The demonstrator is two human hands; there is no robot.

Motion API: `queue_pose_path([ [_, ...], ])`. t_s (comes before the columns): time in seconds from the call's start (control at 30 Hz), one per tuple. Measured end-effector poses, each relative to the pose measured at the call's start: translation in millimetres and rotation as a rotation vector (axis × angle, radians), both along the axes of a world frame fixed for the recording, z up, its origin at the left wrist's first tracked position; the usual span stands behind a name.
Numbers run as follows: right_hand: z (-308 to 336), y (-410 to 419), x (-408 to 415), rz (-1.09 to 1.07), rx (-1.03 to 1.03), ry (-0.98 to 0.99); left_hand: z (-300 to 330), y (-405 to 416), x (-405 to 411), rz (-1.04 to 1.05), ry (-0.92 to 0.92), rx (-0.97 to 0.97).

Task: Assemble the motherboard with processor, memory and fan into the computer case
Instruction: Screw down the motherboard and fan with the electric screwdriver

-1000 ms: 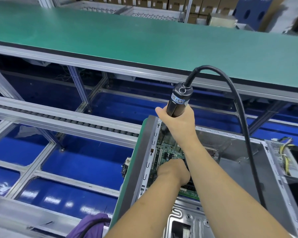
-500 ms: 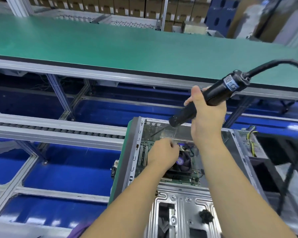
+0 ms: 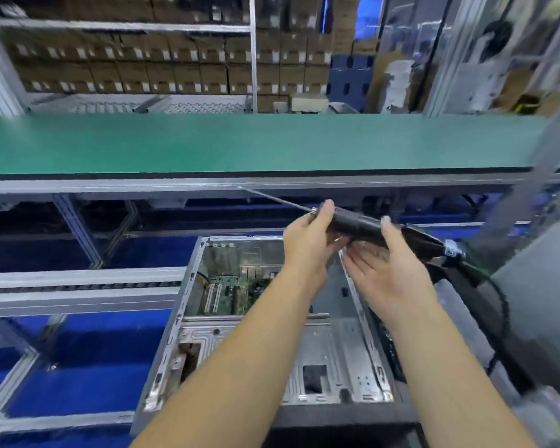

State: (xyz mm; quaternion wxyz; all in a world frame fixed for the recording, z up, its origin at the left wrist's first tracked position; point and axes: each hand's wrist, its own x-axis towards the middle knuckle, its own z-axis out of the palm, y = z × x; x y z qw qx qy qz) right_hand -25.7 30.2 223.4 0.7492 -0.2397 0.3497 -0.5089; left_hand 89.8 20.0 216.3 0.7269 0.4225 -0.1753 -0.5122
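An open grey computer case (image 3: pixel 175 321) lies flat below my hands, with the green motherboard (image 3: pixel 227 286) in its far half; my forearms hide part of the board. Above the case I hold a black electric screwdriver (image 3: pixel 359 226) nearly level, its long bit (image 3: pixel 272 198) pointing left and away. My left hand (image 3: pixel 307 244) grips the front end next to the bit. My right hand (image 3: pixel 388 276) holds the body further back, thumb over it and fingers stretched underneath. No processor, memory or fan can be made out in the blur.
The screwdriver's black cable (image 3: pixel 498 302) loops down to the right of the case. A long green workbench (image 3: pixel 240 140) runs across behind, with a roller conveyor rail (image 3: pixel 78 286) at left. Shelves of cardboard boxes (image 3: pixel 143 69) fill the background. A grey panel (image 3: pixel 537 286) stands at right.
The screwdriver has come up out of the case and swung from upright to nearly level. My left hand has left the motherboard and taken hold of the tool's front end.
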Motion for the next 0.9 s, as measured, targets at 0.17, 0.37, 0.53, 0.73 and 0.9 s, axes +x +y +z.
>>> queue_pose_path([
  [0.17,-3.3,28.8,-69.1,-0.25,-0.566,0.814,5.4,15.4,-40.2,0.032,-0.292,0.092],
  [0.37,-18.5,8.3,-116.1,0.268,-0.626,1.15,-1.9,40.2,-70.5,-0.111,-0.416,0.184],
  [0.53,-58.8,33.1,-121.9,0.396,-0.619,0.947,-16.7,57.6,-87.9,-0.13,-0.488,0.221],
  [0.73,-73.2,62.9,-107.7,0.237,-0.482,0.856,-28.8,69.3,-89.5,-0.16,-0.673,0.227],
  [0.9,-77.5,91.0,-74.0,0.152,-0.43,0.875,-38.7,96.9,-66.0,-0.007,-0.995,0.23],
])
